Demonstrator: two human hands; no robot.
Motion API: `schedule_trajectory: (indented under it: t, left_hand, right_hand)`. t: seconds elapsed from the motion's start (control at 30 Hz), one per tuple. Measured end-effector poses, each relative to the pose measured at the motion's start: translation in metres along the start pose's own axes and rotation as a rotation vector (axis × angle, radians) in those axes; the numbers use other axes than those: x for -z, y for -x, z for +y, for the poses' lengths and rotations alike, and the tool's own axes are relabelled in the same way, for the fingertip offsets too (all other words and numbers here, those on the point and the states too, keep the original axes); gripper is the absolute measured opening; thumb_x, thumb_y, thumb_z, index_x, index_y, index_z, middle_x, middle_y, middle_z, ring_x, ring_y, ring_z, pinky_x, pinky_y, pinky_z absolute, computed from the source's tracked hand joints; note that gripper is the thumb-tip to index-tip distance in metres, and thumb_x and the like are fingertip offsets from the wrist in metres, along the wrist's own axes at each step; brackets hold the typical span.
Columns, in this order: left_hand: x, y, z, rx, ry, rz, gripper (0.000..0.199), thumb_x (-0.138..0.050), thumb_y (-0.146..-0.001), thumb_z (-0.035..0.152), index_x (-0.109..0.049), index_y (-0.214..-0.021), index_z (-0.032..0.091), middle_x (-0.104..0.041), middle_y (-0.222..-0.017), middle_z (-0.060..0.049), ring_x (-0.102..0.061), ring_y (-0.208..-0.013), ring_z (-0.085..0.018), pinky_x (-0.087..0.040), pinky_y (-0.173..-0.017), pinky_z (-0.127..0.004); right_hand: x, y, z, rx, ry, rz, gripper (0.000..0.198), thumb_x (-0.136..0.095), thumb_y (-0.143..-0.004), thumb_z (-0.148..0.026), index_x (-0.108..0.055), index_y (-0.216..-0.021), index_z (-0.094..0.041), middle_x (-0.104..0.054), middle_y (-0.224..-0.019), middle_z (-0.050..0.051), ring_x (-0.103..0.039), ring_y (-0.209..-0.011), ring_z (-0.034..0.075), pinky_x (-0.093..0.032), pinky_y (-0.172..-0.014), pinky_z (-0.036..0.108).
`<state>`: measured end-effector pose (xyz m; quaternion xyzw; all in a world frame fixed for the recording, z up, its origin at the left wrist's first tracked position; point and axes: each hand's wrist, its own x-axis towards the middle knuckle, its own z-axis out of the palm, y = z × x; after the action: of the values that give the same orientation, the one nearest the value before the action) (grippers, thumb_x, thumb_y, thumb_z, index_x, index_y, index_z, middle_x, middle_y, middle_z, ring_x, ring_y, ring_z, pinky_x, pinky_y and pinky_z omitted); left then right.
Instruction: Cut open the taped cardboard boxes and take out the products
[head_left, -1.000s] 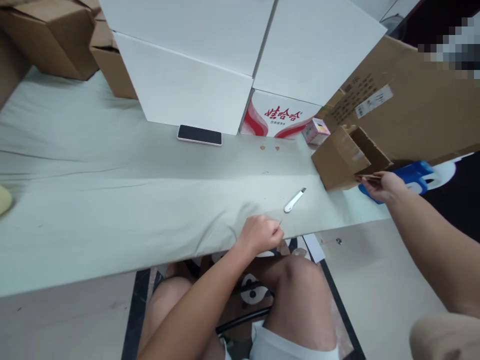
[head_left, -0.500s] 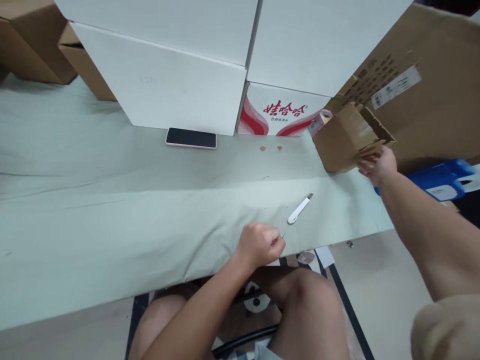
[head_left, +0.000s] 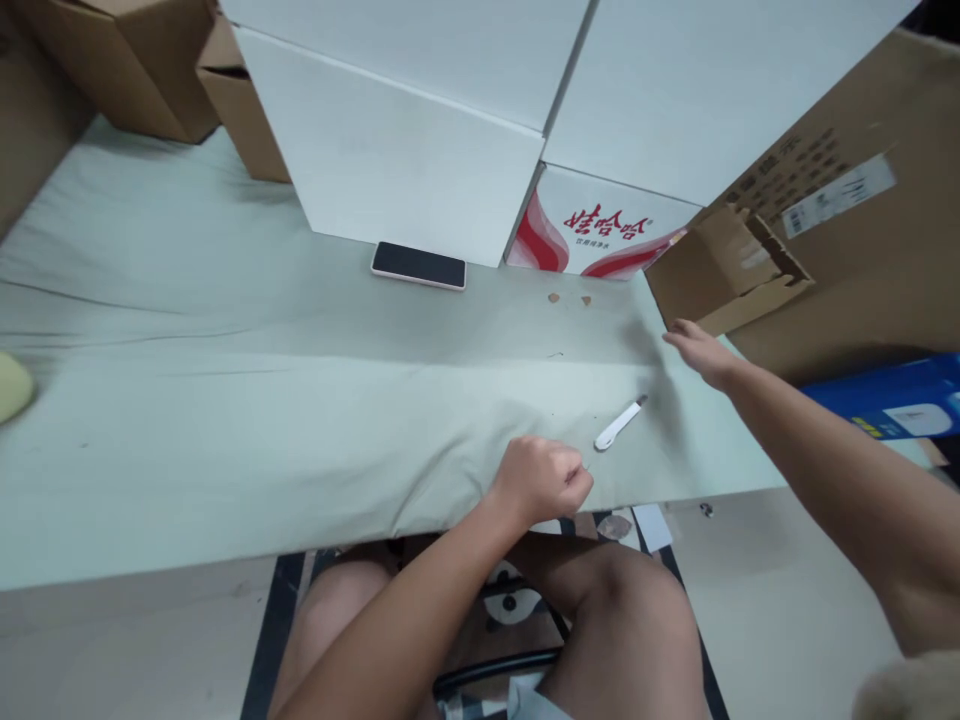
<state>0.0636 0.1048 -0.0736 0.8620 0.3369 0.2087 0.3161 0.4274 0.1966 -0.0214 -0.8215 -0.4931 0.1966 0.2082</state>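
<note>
My left hand (head_left: 544, 478) is closed in a fist over the near edge of the cloth-covered table. A thin dark tip shows beside its fingers, too small to name. Just right of that fist lies a white utility knife (head_left: 619, 423), its blade end pointing away from me. My right hand (head_left: 701, 352) hovers over the table's right side with its fingers stretched out and nothing in them. Right behind it stands an open small cardboard box (head_left: 697, 275), leaning near the big carton.
White boxes (head_left: 420, 150) form a wall at the back, one with red print (head_left: 607, 230). A phone (head_left: 418, 266) lies before them. A large carton (head_left: 885, 270) and a blue package (head_left: 892, 400) are at right, brown boxes (head_left: 165, 70) at back left. A yellow object (head_left: 13, 388) shows at the left edge.
My right hand has let go of the small cardboard box and drawn back left from it. My left fist stays closed. The view has shifted left, bringing in the yellow object.
</note>
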Motion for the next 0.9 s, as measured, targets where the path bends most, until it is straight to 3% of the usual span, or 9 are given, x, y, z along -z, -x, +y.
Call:
schedule_trajectory:
  t: [0.13,0.23,0.33,0.53,0.67,0.8,0.9]
  left_hand:
    - [0.014,0.007,0.002,0.014,0.021,0.03,0.027,-0.057,-0.082,0.023,-0.061,-0.055,0.019,-0.067,-0.059,-0.003,-0.055,-0.057,-0.015,-0.021,-0.055,-0.032]
    - [0.03,0.016,0.003,0.083,0.053,0.068,0.025,-0.058,-0.082,0.025,-0.063,-0.058,0.02,-0.065,-0.057,-0.002,-0.054,-0.057,-0.016,-0.022,-0.056,-0.031]
    - [0.05,0.025,-0.003,0.203,0.135,0.137,0.026,-0.057,-0.083,0.027,-0.055,-0.057,0.021,-0.056,-0.054,0.0,-0.044,-0.054,-0.015,-0.022,-0.057,-0.031]
    - [0.096,0.047,-0.038,0.421,0.481,0.334,0.047,-0.056,-0.08,0.022,-0.019,-0.051,0.02,-0.015,-0.054,0.004,-0.016,-0.058,-0.013,-0.018,-0.057,-0.033]
    - [0.119,0.065,-0.07,0.533,0.784,0.476,0.046,-0.055,-0.075,0.017,-0.016,-0.051,0.019,-0.011,-0.06,0.004,-0.015,-0.059,-0.011,-0.015,-0.056,-0.03]
    - [0.133,0.072,-0.091,0.645,1.061,0.558,0.041,-0.054,-0.073,0.016,-0.022,-0.049,0.019,-0.015,-0.054,0.005,-0.018,-0.056,-0.009,-0.013,-0.052,-0.029]
    - [0.141,0.071,-0.097,0.71,1.23,0.545,0.039,-0.053,-0.071,0.012,-0.023,-0.046,0.02,-0.016,-0.049,0.006,-0.017,-0.053,-0.008,-0.01,-0.051,-0.03]
  right_hand:
    - [-0.017,0.034,-0.062,-0.026,-0.02,-0.086,0.052,-0.064,-0.084,-0.043,-0.059,-0.133,-0.028,-0.05,-0.161,0.012,-0.046,-0.152,0.031,-0.036,-0.128,0.051]
    - [-0.035,0.054,-0.118,0.069,-0.027,-0.176,0.052,-0.064,-0.086,-0.04,-0.057,-0.137,-0.027,-0.053,-0.16,0.011,-0.048,-0.151,0.029,-0.037,-0.128,0.051]
    - [-0.064,0.065,-0.178,0.207,0.017,-0.244,0.048,-0.064,-0.087,-0.039,-0.059,-0.134,-0.025,-0.058,-0.155,0.011,-0.054,-0.146,0.029,-0.039,-0.126,0.052]
    - [-0.169,0.081,-0.326,0.614,0.184,-0.359,0.043,-0.062,-0.088,-0.032,-0.063,-0.13,-0.021,-0.065,-0.146,0.013,-0.061,-0.137,0.028,-0.045,-0.12,0.051]
    - [-0.252,0.081,-0.443,0.814,0.21,-0.362,0.052,-0.057,-0.09,-0.027,-0.057,-0.141,-0.016,-0.064,-0.146,0.015,-0.06,-0.137,0.028,-0.045,-0.12,0.045]
    - [-0.314,0.057,-0.548,0.834,0.191,-0.192,0.064,-0.057,-0.091,-0.021,-0.045,-0.153,-0.011,-0.054,-0.155,0.017,-0.05,-0.146,0.027,-0.034,-0.127,0.043]
    - [-0.337,0.029,-0.596,0.703,0.147,-0.069,0.071,-0.056,-0.095,-0.023,-0.033,-0.161,-0.014,-0.042,-0.162,0.019,-0.045,-0.149,0.03,-0.034,-0.127,0.046]
